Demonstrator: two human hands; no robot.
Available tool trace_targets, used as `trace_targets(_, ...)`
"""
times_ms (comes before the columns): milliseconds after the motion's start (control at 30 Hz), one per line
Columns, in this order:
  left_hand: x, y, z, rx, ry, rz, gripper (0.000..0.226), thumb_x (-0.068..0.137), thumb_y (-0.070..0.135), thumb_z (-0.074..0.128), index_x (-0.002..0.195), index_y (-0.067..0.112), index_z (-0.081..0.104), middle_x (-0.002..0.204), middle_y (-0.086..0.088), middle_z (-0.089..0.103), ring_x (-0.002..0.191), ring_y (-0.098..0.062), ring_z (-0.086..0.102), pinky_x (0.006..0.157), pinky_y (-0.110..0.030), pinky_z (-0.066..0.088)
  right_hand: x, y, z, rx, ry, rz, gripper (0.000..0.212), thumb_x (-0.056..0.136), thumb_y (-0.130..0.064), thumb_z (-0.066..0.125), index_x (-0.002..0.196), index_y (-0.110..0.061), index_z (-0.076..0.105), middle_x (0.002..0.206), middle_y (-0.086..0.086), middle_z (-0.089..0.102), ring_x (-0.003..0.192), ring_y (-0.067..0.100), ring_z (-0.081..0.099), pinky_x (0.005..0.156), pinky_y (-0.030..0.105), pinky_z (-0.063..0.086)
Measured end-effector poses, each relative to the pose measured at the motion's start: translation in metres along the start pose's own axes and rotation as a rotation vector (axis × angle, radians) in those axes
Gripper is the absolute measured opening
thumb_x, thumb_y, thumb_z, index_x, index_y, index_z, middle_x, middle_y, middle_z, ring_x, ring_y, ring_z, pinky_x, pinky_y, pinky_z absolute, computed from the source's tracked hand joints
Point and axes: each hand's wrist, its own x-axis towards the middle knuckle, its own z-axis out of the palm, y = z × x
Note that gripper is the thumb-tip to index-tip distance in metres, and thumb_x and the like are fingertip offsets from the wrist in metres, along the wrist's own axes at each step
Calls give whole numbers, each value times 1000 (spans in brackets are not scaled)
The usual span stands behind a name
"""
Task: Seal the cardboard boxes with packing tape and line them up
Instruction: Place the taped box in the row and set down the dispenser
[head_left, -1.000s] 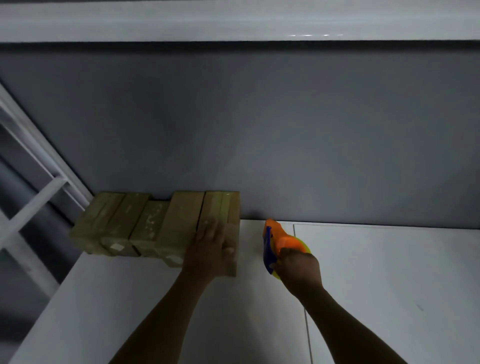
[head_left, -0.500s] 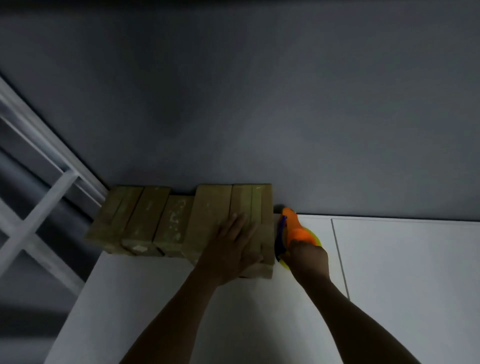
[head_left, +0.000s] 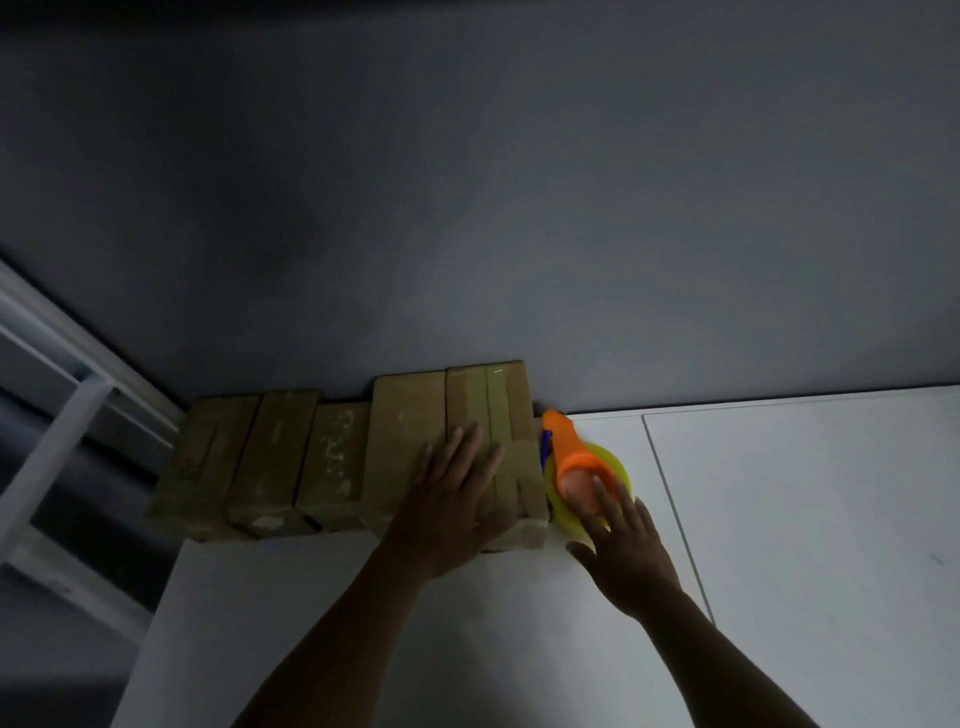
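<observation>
Several brown cardboard boxes (head_left: 332, 462) stand side by side in a row against the grey wall at the table's back left. My left hand (head_left: 452, 499) lies flat, fingers spread, on top of the rightmost box (head_left: 504, 410). An orange and yellow tape dispenser (head_left: 576, 462) lies on the table right beside that box. My right hand (head_left: 623, 551) hovers just in front of the dispenser with its fingers spread, fingertips at the yellow roll, holding nothing.
The white table (head_left: 805, 545) stretches to the right, with a seam (head_left: 675, 509) running front to back. A grey wall (head_left: 519, 234) closes off the back. A white frame (head_left: 62, 426) stands beyond the table's left edge.
My right hand has let go of the tape dispenser, which now lies beside the rightmost box, and has opened and drawn back slightly. My left hand stays on the box.
</observation>
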Motion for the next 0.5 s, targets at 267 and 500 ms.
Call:
trace_targets(267, 1, 0, 0, -1, 17, 21, 86, 86, 78, 11, 152, 24, 19, 161, -5, 6, 148, -27, 0, 117, -54, 11, 13, -7, 6, 35, -16, 46, 84, 73, -39, 78, 144, -16, 39, 153, 20, 26, 136, 47, 28, 96, 53, 42)
trace_targets(500, 1, 1, 1, 25, -7, 7, 82, 88, 76, 14, 151, 24, 22, 160, -7, 14, 147, -29, 8, 115, -55, 18, 25, -7, 6, 89, -118, 74, 100, 57, -35, 88, 142, -16, 39, 150, 22, 31, 133, 49, 33, 88, 54, 47)
